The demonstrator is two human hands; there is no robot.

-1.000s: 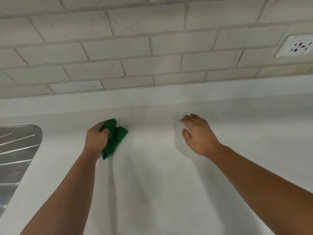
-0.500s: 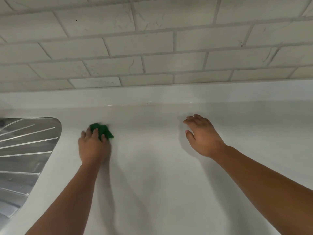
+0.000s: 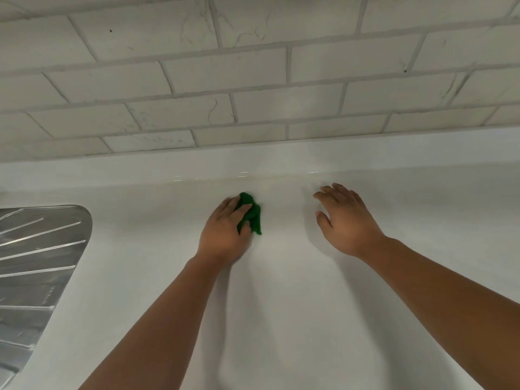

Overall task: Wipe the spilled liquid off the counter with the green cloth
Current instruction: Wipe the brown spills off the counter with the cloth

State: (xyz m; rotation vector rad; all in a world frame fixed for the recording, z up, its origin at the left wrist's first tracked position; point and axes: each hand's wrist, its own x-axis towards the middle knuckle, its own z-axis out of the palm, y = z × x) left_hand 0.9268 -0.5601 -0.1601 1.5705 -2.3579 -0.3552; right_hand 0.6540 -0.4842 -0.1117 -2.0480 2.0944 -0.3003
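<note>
A small bunched green cloth (image 3: 251, 213) lies on the white counter (image 3: 281, 305) near its back edge. My left hand (image 3: 225, 232) holds it, fingers curled over the cloth and pressing it to the surface; most of the cloth is hidden under the hand. To the right, my right hand (image 3: 344, 218) rests flat on the counter with fingers spread, holding nothing. No liquid shows plainly on the counter; a few faint glints sit along the back edge.
A ribbed steel sink drainer (image 3: 36, 263) fills the left side. A low white upstand (image 3: 281, 159) and a white brick-tiled wall (image 3: 253, 80) close off the back.
My left hand has slid the green cloth to the right along the back of the counter, toward my right hand. The right hand has stayed put.
</note>
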